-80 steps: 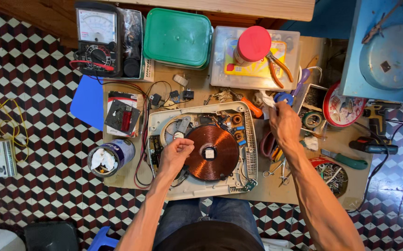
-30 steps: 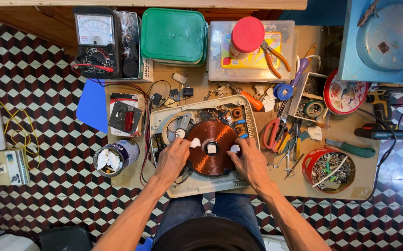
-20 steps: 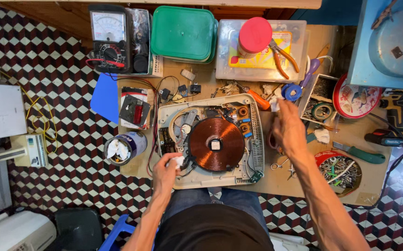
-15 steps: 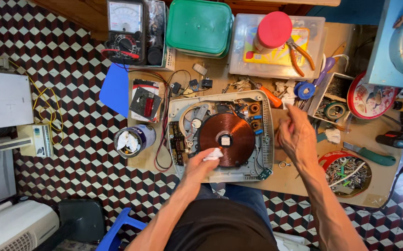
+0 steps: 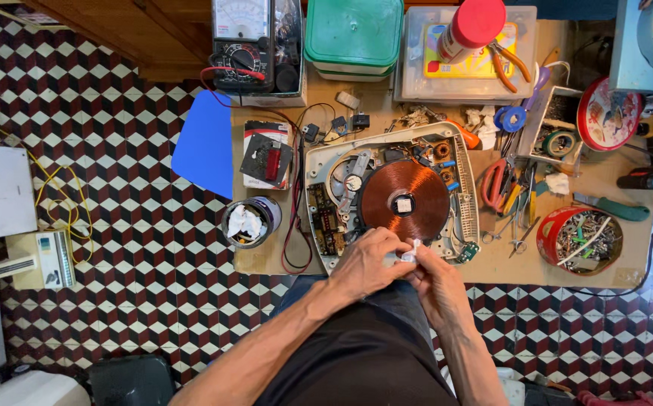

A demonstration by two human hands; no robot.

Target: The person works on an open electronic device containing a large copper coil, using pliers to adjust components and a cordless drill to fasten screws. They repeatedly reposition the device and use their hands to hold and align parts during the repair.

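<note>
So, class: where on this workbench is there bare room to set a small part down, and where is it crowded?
Bare board shows at the near left corner, below the tin of rags, and along the near edge between the opened cooker and the red tin of screws. The right side around the pliers is crowded.

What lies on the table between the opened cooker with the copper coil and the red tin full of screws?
In the head view, red-handled pliers, small scissors and other hand tools lie between the opened cooker and the red tin.
</note>
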